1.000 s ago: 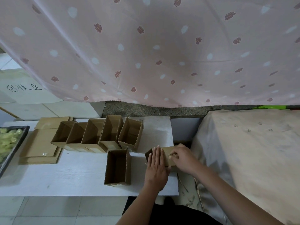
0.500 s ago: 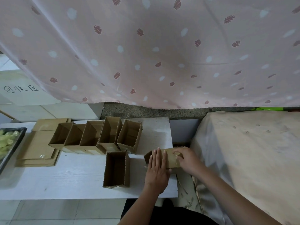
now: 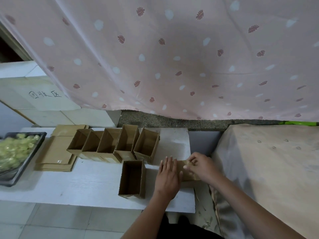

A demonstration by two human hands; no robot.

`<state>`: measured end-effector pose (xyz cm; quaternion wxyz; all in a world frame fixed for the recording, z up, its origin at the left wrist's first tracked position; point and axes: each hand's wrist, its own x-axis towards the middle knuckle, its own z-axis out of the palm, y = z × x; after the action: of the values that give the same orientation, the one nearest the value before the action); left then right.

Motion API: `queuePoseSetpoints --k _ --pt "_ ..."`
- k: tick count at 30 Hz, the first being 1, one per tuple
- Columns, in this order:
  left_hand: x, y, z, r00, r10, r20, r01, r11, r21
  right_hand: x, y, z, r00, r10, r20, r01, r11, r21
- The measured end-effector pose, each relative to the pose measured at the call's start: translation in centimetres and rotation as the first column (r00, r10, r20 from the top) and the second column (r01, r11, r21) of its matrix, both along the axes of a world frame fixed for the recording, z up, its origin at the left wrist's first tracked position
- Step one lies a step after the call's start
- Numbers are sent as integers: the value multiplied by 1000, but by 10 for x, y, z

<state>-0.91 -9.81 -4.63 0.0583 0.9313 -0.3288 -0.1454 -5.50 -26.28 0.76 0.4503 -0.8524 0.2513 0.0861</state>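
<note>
- The person looks to be closing one end of the box point(image 3: 187, 177). It lies on its side at the right edge of the table point(image 3: 86, 183), just beside an open box point(image 3: 132, 178).
- To do this well, they should press it down firmly and square, so the end folds evenly.
- The left hand point(image 3: 168, 176) lies flat, fingers straight and together, pressing on the box top.
- The right hand point(image 3: 201, 167) has curled fingers pinching the box's end, probably a flap or tape; it is too small to tell.
</note>
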Motion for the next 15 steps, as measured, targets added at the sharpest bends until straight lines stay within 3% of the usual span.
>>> queuePoseSetpoints --k 6,15 --pt "38 41 32 978 203 45 -202 979 -8 33 31 24 991 111 71 -113 993 20" --pt "88 157 70 884 449 132 -452 892 -7 93 131 59 932 347 105 -338 937 -94"
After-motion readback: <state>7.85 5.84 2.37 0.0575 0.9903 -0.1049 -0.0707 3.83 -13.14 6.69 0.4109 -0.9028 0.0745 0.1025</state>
